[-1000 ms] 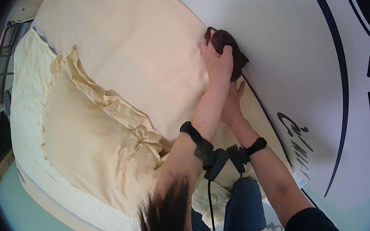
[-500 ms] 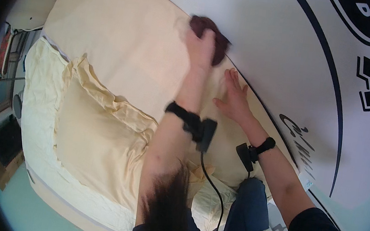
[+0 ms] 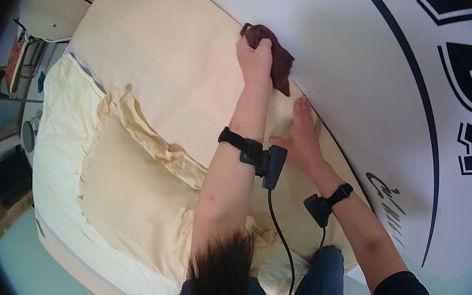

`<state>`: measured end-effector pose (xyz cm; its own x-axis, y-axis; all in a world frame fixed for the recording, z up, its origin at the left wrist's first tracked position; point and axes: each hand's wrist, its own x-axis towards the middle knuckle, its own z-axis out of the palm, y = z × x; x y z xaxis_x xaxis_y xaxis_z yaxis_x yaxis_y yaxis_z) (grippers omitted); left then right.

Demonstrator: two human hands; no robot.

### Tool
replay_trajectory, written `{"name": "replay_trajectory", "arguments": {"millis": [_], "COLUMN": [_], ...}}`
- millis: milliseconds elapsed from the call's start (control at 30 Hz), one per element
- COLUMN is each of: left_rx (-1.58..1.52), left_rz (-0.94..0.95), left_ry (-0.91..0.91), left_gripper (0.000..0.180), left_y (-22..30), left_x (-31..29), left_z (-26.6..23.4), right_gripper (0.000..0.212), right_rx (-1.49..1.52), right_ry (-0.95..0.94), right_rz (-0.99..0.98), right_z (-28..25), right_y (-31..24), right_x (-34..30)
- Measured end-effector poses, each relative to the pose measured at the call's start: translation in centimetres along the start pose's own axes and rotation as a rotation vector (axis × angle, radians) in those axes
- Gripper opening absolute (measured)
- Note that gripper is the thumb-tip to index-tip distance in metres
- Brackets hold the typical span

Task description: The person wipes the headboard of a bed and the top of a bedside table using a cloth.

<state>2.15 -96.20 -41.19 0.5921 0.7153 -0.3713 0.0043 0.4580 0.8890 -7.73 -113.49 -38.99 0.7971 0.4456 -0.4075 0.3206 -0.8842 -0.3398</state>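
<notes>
In my left hand (image 3: 255, 59) is a dark maroon cloth (image 3: 281, 65), bunched under the fingers with a loose flap trailing toward the right. The hand is at the far edge of a peach fitted sheet (image 3: 184, 42), where the bed meets the white wall. My right hand (image 3: 307, 137) lies nearer to me on the same sheet, close to the wall, its fingers stretched out and thumb apart. It holds nothing. Each wrist wears a black strap with a small cabled device.
A cream pillow (image 3: 139, 177) with a ruffled edge lies left of my left arm. Pale yellow bedding (image 3: 59, 145) spreads along the bed's left side. The white wall (image 3: 363, 104) with black lettering rises along the right. Dark hair (image 3: 226, 263) hangs over my left upper arm.
My left hand has gone slightly farther along the sheet's wall edge with the cloth, whose flap now hangs more to the right. My right hand stays on the sheet. The view has shifted a little.
</notes>
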Motion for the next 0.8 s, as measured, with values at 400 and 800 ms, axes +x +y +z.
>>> {"name": "replay_trajectory", "arguments": {"millis": [400,800], "left_rx": [0.016,0.239], "left_rz": [0.01,0.836], "left_ry": [-0.038,-0.196], "left_gripper": [0.027,0.054], "left_y": [7.1,11.5], "left_x": [8.6,1.9], "left_z": [-1.5,2.1], "right_gripper": [0.111,0.097], "right_rx": [-0.162,0.277], "right_ry": [0.012,0.179], "right_rz": [-0.128,-0.408], "right_z": [1.5,-1.8], "right_y": [-6.9,-5.9], "right_x": [9.0,9.8]}}
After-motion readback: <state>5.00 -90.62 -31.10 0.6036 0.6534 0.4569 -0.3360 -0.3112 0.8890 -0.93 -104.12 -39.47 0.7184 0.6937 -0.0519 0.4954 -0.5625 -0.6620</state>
